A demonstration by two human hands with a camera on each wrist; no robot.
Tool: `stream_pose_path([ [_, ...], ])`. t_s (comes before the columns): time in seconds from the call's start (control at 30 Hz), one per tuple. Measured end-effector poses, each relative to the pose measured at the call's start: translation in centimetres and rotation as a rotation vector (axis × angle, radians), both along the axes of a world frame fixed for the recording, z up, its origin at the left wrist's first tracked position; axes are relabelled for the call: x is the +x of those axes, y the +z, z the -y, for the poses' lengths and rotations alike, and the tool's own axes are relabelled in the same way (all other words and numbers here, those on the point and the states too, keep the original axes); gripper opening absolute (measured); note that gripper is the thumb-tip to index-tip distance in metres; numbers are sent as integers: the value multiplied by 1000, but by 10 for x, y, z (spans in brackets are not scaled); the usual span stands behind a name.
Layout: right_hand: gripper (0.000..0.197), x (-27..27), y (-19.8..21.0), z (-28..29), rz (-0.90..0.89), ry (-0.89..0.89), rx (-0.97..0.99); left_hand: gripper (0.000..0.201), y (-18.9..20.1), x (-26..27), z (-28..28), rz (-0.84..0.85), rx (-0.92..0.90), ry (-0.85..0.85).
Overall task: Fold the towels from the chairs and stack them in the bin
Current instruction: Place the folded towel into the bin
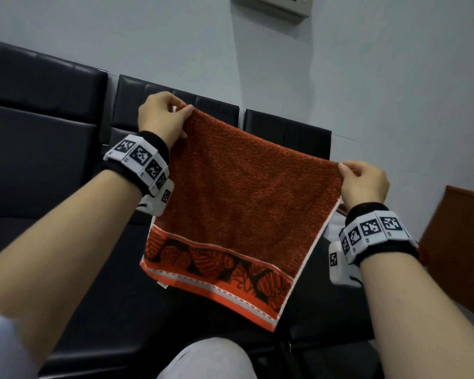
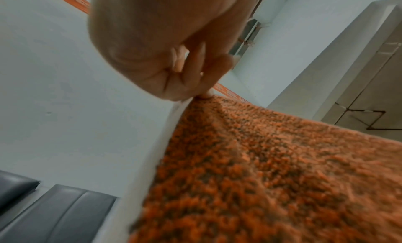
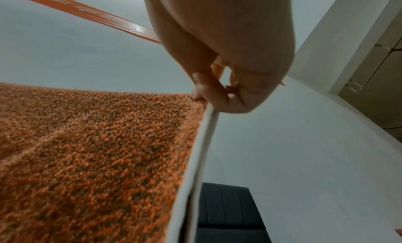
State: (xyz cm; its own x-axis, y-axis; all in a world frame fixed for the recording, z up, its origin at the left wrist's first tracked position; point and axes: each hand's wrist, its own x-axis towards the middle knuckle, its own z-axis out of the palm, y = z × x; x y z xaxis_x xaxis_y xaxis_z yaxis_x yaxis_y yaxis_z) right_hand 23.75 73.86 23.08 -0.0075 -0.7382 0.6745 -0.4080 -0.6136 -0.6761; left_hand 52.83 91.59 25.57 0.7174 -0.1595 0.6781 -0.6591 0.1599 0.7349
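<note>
An orange-brown towel [image 1: 238, 198] with a leaf-patterned border and white edges hangs doubled over in the air, its fold at the top, above the dark chairs [image 1: 39, 149]. My left hand [image 1: 163, 119] pinches its upper left corner. My right hand [image 1: 363, 183] pinches its upper right corner. The towel is stretched flat between them. In the left wrist view, the left hand [image 2: 202, 95] pinches the towel [image 2: 272, 169] at the corner. The right wrist view shows the right hand [image 3: 206, 95] clamped on the towel [image 3: 91, 152] beside its white edge. No bin is in view.
A row of dark padded chairs runs along the pale wall [image 1: 367, 77]. A brown wooden piece of furniture [image 1: 454, 250] stands at the right. Something white [image 1: 333, 231] lies on a chair behind the towel's right edge. My knee [image 1: 211, 359] is at the bottom.
</note>
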Motion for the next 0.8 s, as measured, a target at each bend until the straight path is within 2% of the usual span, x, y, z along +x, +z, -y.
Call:
stream_pose_path([
  [0.23, 18, -11, 20, -9, 107, -1, -106, 22, 29, -13, -11, 15, -106, -7],
  [0.33, 18, -11, 30, -11, 136, -3, -134, 21, 41, -15, -18, 75, -94, 64],
  [0.43, 20, -5, 35, -12, 124, 4, -134, 21, 42, -10, -18, 58, -37, 90],
  [0.5, 16, 3, 31, -10, 94, 23, -105, 22, 33, -2, -14, 3, -19, 63],
  [0.57, 10, 14, 24, -5, 98, 63, -37, 15, 20, 5, -8, -48, -39, 29],
  [0.6, 14, 21, 19, -2, 104, 78, 0, 12, 12, 9, -6, -64, -27, 32],
  [0.7, 29, 44, -2, 8, 136, 121, 109, 16, -16, 24, 2, -35, 139, 144],
  [0.8, 34, 68, -31, 23, 112, 152, 181, 25, -45, 37, 13, -69, 332, 148],
])
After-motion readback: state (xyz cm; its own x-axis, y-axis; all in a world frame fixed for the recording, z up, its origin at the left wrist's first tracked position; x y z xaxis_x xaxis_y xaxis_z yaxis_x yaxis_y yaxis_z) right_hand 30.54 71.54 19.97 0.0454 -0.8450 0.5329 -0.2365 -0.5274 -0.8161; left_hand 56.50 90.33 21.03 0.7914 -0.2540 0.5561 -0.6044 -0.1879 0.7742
